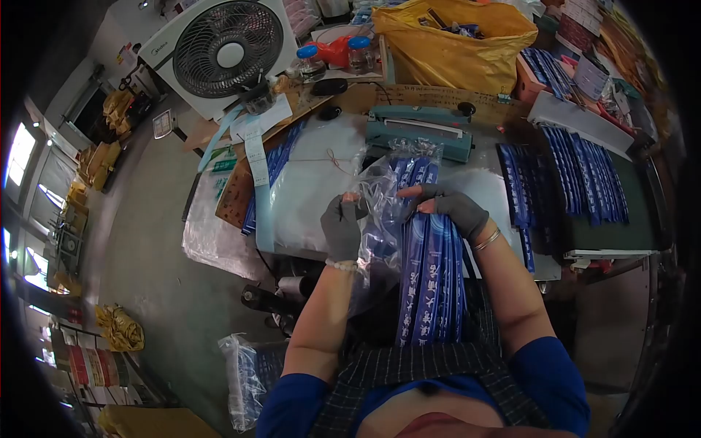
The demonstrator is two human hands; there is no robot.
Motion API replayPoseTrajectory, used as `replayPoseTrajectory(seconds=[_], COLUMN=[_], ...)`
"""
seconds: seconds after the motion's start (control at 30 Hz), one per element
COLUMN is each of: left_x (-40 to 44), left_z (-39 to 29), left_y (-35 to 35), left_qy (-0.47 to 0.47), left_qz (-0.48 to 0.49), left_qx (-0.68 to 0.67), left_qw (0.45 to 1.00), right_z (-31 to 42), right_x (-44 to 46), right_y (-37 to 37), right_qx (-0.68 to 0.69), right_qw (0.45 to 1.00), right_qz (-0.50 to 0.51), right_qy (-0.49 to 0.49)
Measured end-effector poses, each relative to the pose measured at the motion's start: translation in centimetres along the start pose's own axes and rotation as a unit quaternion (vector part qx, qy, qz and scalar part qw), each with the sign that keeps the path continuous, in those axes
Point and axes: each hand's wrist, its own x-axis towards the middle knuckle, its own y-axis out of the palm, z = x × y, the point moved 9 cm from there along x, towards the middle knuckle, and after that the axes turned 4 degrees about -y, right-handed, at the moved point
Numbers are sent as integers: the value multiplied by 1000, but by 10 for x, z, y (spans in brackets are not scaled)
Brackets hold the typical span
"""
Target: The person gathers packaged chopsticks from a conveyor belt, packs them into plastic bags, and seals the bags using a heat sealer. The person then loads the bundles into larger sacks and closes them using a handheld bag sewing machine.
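Note:
My left hand (341,228), in a grey fingerless glove, is closed at the edge of a clear plastic bag (377,212). The bag hangs crumpled between my hands and catches the light. My right hand (454,207), gloved the same way, is closed over the upper end of a bundle of long blue printed packets (431,285) with white lettering. The bundle hangs down in front of my apron. Just beyond my hands, more blue packets (416,169) lie under clear plastic, close to a teal bag sealer (420,133).
Stacks of blue packets (584,175) lie to the right. Flat clear bags (310,190) cover the table's left part. A fan (230,55), jars with blue lids (312,66) and a yellow sack (456,51) stand at the back. A plastic-wrapped bundle (248,379) is low on the left.

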Motion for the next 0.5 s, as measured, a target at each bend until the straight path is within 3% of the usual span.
replayPoseTrajectory(seconds=[0.07,0.13,0.17,0.33,0.43,0.5], left_x=[-6,-15,-23,-11,-16,-43], left_z=[6,1,-10,-5,-4,-19], left_y=[12,29,38,15,37,70], left_qy=[-9,35,101,69,58,220], left_qz=[-12,8,0,-77,3,39], left_qx=[56,108,164,257,222,290], left_qw=[998,994,981,961,973,930], right_z=[7,4,0,27,10,-20], right_x=[-2,-3,-3,-20,-14,-4], right_y=[3,1,1,-3,-5,-20], right_qx=[-32,-31,-23,-43,-44,-40], right_qw=[999,999,999,997,999,997], right_qz=[9,-11,-21,-36,-28,-68], right_qy=[-19,-1,17,-56,-2,22])
